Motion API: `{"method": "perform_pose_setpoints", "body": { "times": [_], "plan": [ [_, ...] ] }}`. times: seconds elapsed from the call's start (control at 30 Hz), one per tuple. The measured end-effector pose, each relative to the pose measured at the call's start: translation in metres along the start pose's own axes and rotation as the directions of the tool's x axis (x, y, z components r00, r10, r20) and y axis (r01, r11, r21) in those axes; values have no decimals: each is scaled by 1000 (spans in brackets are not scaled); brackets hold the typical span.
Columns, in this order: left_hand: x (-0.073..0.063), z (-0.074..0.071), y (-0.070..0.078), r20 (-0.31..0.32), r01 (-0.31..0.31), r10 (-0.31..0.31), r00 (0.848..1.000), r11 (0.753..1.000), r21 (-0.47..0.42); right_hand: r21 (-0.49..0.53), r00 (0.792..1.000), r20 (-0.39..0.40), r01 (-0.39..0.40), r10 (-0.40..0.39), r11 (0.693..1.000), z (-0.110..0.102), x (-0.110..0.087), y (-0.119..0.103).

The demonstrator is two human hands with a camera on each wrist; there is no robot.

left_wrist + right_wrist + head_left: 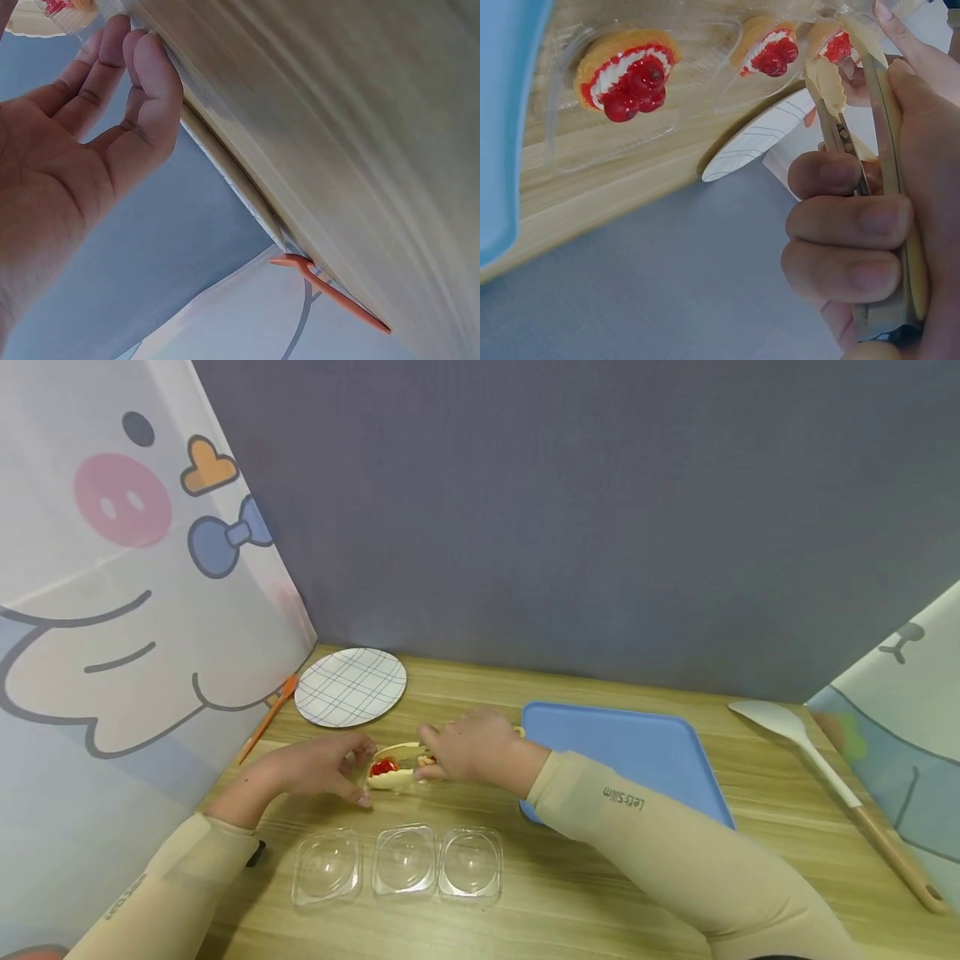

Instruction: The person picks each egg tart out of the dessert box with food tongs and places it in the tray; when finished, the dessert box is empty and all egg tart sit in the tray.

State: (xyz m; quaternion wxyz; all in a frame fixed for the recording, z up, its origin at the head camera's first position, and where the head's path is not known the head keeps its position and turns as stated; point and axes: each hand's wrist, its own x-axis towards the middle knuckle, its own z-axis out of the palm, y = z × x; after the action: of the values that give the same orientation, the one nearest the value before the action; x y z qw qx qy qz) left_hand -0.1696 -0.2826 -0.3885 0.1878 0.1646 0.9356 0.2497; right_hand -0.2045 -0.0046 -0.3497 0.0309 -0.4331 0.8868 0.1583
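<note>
In the right wrist view my right hand point(847, 232) grips cream-coloured tongs point(885, 105), fingers wrapped round both arms. The scalloped tips stand on either side of a small pastry point(836, 46) with a red topping. Whether they touch it I cannot tell. From the left, my left hand point(322, 766) has its thumb and curved fingers about the end of the clear plastic container with this pastry. Two more pastries with white cream and red berries, one nearer point(630, 75) and one farther point(769, 52), sit in clear containers; my right hand hides them from the head view.
Three clear plastic pieces, left point(327, 866), middle point(405, 860) and right point(471, 863), lie in front. Behind is a checked plate point(350, 687), with an orange fork-like utensil point(266, 720) to its left. A blue tray point(622, 752) and a long-handled spoon point(802, 747) lie right.
</note>
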Motion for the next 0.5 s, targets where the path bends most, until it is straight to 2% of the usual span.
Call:
{"method": "perform_pose_setpoints", "body": {
  "times": [0.27, 0.5],
  "plan": [
    [0, -2, 0, 1, -10, 10, 1000, 1000, 11, 28, 1000, -2, -10, 10, 1000, 1, 0, -1],
    [1, -2, -1, 8, -18, 17, 1000, 1000, 18, 7, 1000, -20, 17, -17, 1000, 3, -1, -1]
  ]
}}
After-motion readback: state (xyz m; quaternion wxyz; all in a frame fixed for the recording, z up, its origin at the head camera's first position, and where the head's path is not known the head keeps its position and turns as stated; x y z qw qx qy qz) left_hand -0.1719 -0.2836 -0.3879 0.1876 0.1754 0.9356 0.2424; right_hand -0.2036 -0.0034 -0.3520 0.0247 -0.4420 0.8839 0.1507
